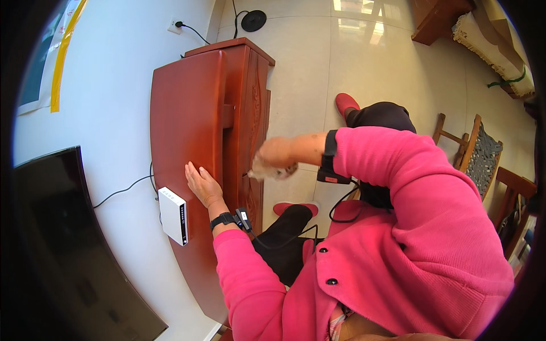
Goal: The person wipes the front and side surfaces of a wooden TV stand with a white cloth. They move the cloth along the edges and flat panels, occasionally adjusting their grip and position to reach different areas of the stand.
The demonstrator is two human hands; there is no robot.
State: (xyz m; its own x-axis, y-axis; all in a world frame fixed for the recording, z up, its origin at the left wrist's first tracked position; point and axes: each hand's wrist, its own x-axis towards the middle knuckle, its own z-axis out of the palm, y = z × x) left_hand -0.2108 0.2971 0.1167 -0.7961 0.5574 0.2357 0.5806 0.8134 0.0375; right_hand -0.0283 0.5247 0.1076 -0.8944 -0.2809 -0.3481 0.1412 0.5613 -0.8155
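Observation:
My left hand (pixel 204 186) lies flat on the top of a reddish-brown wooden TV cabinet (pixel 183 111), holding nothing. Beside it stands a white router-like box (pixel 171 215) with a dark strip of ports or lights. My right hand (pixel 275 152), blurred by motion, grips a pale, crumpled cloth (pixel 266 171) at the carved cabinet front (pixel 254 106). Whether the cloth touches the wood is too blurred to tell. Both wrists wear black straps with small devices, and cables run from these.
A flat-screen TV (pixel 81 247) hangs on the wall at left. Above the cabinet's far end, a plug sits in a wall socket (pixel 174 26). A round black base (pixel 254 21) rests on the tiled floor (pixel 298 85). Chairs with woven seats (pixel 483 157) stand at right.

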